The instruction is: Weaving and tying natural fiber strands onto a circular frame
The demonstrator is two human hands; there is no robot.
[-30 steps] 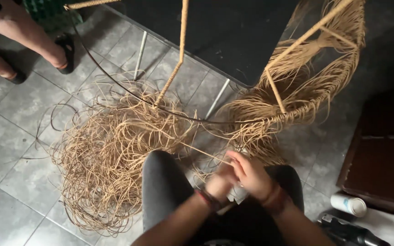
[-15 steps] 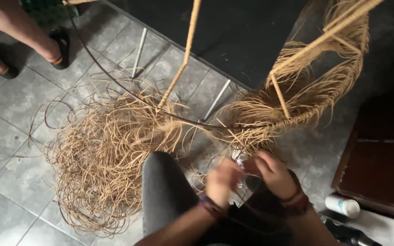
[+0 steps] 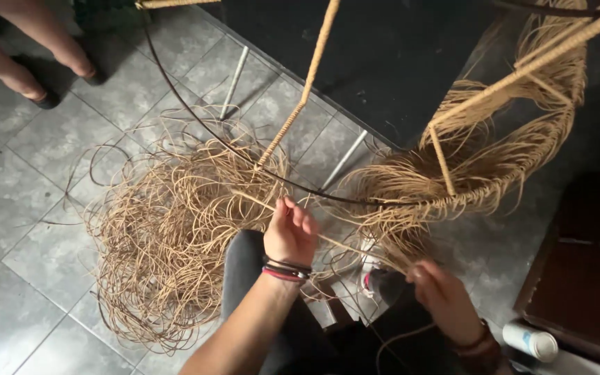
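A metal chair frame (image 3: 293, 114), partly wrapped in tan rattan, stands in front of me. A loose pile of rattan strands (image 3: 168, 222) lies on the floor to its left. More strands hang from the woven section (image 3: 453, 173) on the right. My left hand (image 3: 289, 232) is raised beside the dark frame hoop with a thin strand (image 3: 345, 244) running through its fingers. That strand leads to my right hand (image 3: 446, 298), which pinches it lower down near my knee. My dark-trousered legs sit below.
Grey floor tiles (image 3: 15, 208) surround the pile. Another person's bare legs and dark sandals (image 3: 36, 62) are at the upper left. A dark wooden cabinet (image 3: 585, 278) stands at the right, with a white cylindrical can (image 3: 530, 340) lying beside it. A dark panel (image 3: 383, 55) sits behind the frame.
My hands were together near my lap. The left hand has risen toward the frame hoop and the right has moved right and down, drawing a strand taut between them.
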